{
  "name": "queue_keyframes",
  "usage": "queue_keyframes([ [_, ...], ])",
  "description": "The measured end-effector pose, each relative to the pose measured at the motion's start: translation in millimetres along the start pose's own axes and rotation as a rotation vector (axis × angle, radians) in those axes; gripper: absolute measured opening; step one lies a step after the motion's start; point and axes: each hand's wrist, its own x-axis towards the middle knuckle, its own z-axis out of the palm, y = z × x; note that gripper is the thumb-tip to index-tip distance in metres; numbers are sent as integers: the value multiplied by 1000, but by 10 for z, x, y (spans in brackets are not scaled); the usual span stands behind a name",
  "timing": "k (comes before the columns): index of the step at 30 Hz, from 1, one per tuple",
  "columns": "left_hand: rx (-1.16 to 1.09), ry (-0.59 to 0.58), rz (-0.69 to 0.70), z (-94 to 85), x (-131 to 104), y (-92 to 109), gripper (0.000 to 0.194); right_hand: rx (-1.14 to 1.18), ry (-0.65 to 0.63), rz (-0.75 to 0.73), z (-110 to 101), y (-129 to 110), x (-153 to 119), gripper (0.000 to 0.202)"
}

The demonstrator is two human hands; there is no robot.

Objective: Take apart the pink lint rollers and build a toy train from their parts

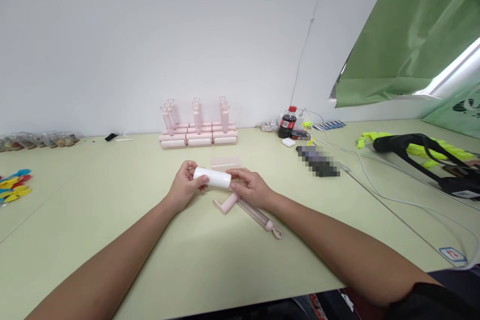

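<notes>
I see a smooth, plain white, tube-shaped roll over the pale green table, between its front and back edges. The left hand curls round one end; the right hand pinches the other.

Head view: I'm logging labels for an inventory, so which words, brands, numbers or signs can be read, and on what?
None reads clearly.
Red label on the dark-drink bottle: white marks, too small.
Blue-edged sticker on the table: red mark, too blurred.
White label on the black frame: too blurred.
Blue strip: too small.
White roll: no text visible.
</notes>
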Motion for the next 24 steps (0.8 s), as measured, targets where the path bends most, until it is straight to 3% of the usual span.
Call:
queue_keyframes([
  [9, -30, -46, -22, -12, 4, -47, 64, 62, -8, 80, 8, 39, -1, 36],
  [24, -88, -81, -82, -15, 7, -47, 59, -121, 38, 74, -6, -73, 24, 33],
])
